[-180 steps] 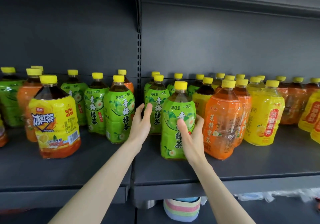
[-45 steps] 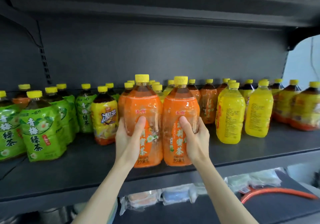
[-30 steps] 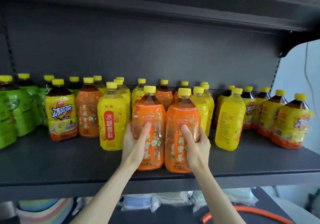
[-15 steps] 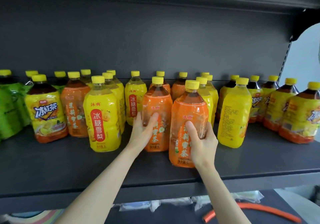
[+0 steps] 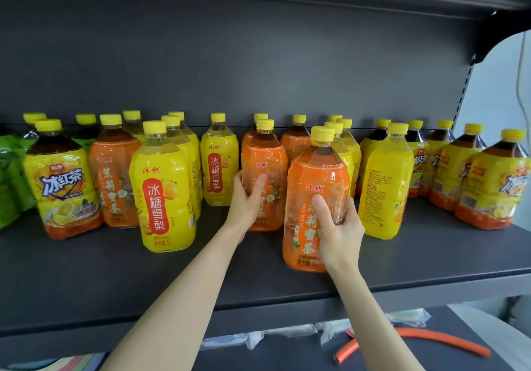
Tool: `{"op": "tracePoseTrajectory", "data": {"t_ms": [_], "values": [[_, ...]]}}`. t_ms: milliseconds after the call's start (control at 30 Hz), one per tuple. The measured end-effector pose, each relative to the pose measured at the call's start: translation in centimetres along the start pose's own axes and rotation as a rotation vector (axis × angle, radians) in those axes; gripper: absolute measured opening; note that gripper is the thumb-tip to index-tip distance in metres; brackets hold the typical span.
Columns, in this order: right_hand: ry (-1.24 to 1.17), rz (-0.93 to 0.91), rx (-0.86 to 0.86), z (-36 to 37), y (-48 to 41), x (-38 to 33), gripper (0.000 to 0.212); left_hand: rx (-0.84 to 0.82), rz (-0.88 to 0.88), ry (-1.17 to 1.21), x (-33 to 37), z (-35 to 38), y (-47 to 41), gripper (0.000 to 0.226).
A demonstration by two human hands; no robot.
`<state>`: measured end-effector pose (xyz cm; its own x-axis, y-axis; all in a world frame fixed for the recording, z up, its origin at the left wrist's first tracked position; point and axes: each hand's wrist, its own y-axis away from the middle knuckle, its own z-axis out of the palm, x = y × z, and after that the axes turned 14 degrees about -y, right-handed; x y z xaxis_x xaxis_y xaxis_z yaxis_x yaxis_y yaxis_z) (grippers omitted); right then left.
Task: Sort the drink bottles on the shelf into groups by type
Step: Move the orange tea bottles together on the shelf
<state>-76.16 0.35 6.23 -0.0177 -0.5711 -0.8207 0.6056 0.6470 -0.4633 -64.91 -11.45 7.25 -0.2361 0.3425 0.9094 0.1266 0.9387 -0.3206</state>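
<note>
Your left hand (image 5: 247, 201) still clamps one orange bottle (image 5: 264, 181), now pushed deeper than half a second ago. Your right hand (image 5: 337, 227) stays clamped on the front orange bottle (image 5: 316, 198), just right of it.

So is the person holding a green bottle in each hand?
No, the left hand and the right hand each grip an orange bottle, one farther back and one nearer the shelf's front edge.
</note>
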Motion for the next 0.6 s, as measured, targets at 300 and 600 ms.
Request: {"op": "tracePoseTrajectory", "data": {"t_ms": [300,600], "values": [[0.011,-0.003,0.008,-0.1,-0.1,0.4,0.059,0.004,0.026,0.062,-0.2,0.8,-0.8,0.068],[0.001,0.0,-0.006,-0.2,-0.2,0.5,0.054,0.001,0.034,0.026,-0.7,1.2,-2.1,0.069]]}}
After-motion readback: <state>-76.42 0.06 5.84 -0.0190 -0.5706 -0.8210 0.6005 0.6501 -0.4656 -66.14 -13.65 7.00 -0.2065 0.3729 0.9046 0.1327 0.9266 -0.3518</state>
